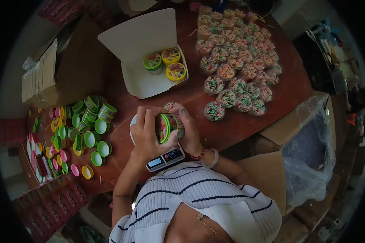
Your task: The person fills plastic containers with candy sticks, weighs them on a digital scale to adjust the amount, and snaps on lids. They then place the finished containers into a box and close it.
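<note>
Between both hands is a clear cup with a green-rimmed lid (164, 128), tipped on its side above a small digital scale (165, 160). My left hand (147, 131) wraps its fingers round the lid side. My right hand (188, 128) grips the clear body from the other side. Just beyond my fingers, the top of another cup with colourful pieces (171, 105) shows. An open white box (144, 81) farther back holds one green-lidded tub (152, 62) and two yellow-lidded tubs (176, 72).
Many clear cups of colourful pieces (227, 72) stand at the back right. Loose green, yellow and pink lids (91, 139) lie at the left, near a cardboard box (65, 69). An open carton with a plastic liner (308, 158) is at the right.
</note>
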Demonstrator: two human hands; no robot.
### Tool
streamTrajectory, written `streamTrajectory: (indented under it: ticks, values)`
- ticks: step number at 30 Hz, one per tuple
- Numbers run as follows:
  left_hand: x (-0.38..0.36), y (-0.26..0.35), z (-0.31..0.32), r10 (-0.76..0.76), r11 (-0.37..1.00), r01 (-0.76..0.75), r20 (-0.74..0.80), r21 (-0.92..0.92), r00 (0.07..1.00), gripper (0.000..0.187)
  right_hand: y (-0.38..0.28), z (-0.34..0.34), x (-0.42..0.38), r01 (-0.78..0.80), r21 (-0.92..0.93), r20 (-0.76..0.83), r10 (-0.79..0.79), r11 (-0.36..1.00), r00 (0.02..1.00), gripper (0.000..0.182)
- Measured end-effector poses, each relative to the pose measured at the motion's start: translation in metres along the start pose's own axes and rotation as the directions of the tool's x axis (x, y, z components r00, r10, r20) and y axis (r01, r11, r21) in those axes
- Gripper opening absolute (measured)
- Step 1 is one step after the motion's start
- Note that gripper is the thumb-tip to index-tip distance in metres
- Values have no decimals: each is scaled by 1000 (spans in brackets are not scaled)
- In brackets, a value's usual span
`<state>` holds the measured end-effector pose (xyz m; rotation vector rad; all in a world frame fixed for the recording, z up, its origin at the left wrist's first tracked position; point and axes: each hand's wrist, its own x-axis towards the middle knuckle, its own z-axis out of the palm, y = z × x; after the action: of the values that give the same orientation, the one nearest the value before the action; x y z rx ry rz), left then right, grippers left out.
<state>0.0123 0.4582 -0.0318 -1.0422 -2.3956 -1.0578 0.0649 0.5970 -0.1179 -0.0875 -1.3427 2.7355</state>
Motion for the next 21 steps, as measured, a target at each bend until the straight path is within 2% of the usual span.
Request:
streamTrajectory:
  ticks: [1, 2, 3, 4, 5, 6, 7, 8, 9, 10, 11, 12, 14, 15, 16, 17, 19, 20, 21]
  values:
    - [3, 1, -4, 63, 996, -65, 29, 68, 998, 58, 4, 4, 0, -98, 269, -27, 109, 958, 994, 31]
    - [5, 4, -8, 87, 989, -96, 88, 110, 992, 61, -3, 4, -1, -84, 270, -44, 99, 959, 994, 31]
    - [7, 5, -10, 96, 990, -106, 96, 98, 991, 61, -12, 3, -1, -305, 330, 0, 323, 893, 946, 32]
    - [9, 5, -12, 74, 989, -95, 180, 111, 981, 62, -22, 0, -1, -509, 379, 60, 528, 773, 847, 32]
    - [10, 5, -14, 49, 988, -85, 263, 126, 964, 63, -41, -16, -4, -571, 273, 267, 510, 774, 818, 35]
    - [17, -1, -15, 83, 980, -131, 286, 151, 955, 63, -46, -18, -11, -568, 279, 259, 509, 774, 821, 35]
    - [23, -8, -12, 66, 991, -94, 268, 94, 961, 61, -49, -17, -17, -256, -229, 13, 266, 939, 964, 35]
    - [30, -15, -8, 46, 997, -58, 248, 41, 968, 60, -55, -16, -23, 36, -717, -49, -102, 696, 994, 35]
    - [40, -19, -8, -18, 985, -12, 173, 169, 985, 53, -76, -6, -34, -54, -738, -231, -176, 672, 957, 43]
    - [49, -28, -4, -95, 971, 70, 99, 228, 991, 50, -74, -18, -42, -35, -876, -246, -385, 480, 890, 51]
    - [59, -39, 1, -171, 946, 160, 14, 283, 985, 47, -69, -36, -47, -51, -964, -197, -576, 260, 793, 60]
    - [68, -49, 4, -176, 918, 159, 13, 363, 984, 46, -67, -52, -52, -159, -974, -223, -572, 161, 789, 76]
    - [75, -75, 24, -214, 868, 144, 98, 475, 972, 48, -51, -70, -52, -128, -982, -188, -596, 142, 781, 77]
    - [77, -81, 33, -192, 886, 124, 110, 447, 975, 50, -42, -77, -50, -109, -987, -157, -631, 115, 760, 79]
    - [78, -84, 42, -224, 889, 143, 141, 436, 964, 51, -30, -82, -46, -74, -982, -170, -646, 173, 744, 83]
    - [76, -86, 50, -255, 893, 160, 179, 421, 950, 52, -21, -86, -42, -76, -982, -172, -637, 175, 751, 83]
    - [69, -88, 54, -274, 913, 188, 201, 362, 941, 54, -12, -90, -35, 55, -940, -207, -689, 337, 695, 83]
    - [65, -87, 49, -238, 921, 173, 153, 348, 959, 53, -19, -78, -38, 56, -940, -203, -684, 336, 701, 80]
    - [61, -85, 42, -204, 927, 159, 102, 341, 974, 52, -25, -68, -44, 120, -914, -166, -628, 387, 760, 81]
